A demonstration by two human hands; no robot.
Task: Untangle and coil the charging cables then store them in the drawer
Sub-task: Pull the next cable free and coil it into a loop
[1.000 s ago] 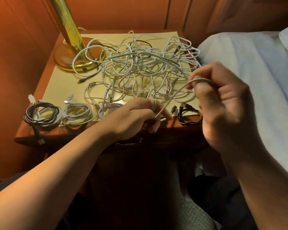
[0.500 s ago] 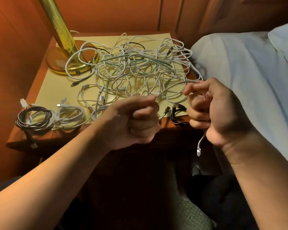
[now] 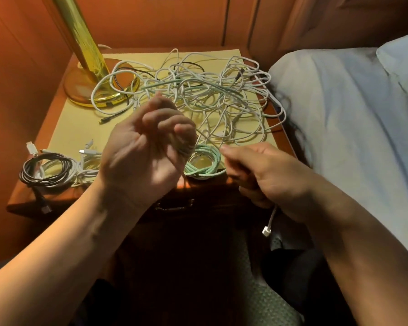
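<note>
A big tangle of white, green and black cables (image 3: 198,100) covers the back of the nightstand (image 3: 57,128). My left hand (image 3: 149,147) is raised palm-up above the front edge, with turns of a white cable (image 3: 185,147) wound round its curled fingers. My right hand (image 3: 266,175) grips the same cable; its white plug end (image 3: 266,231) hangs below the fist. A coiled mint-green cable (image 3: 204,163) lies on the front edge between my hands. Coiled black (image 3: 45,170) and white cables (image 3: 85,165) lie at the front left. The drawer handle (image 3: 174,205) shows under the top, and the drawer looks closed.
A brass lamp (image 3: 90,67) stands at the back left of the nightstand, with cable loops lying over its base. A bed with light bedding (image 3: 351,118) borders the right side. Wooden wall panels close off the left and the back.
My left hand has risen and turned palm-up with cable turns on its fingers. My right hand has dropped lower and nearer. The mint-green coil has come into view between my hands.
</note>
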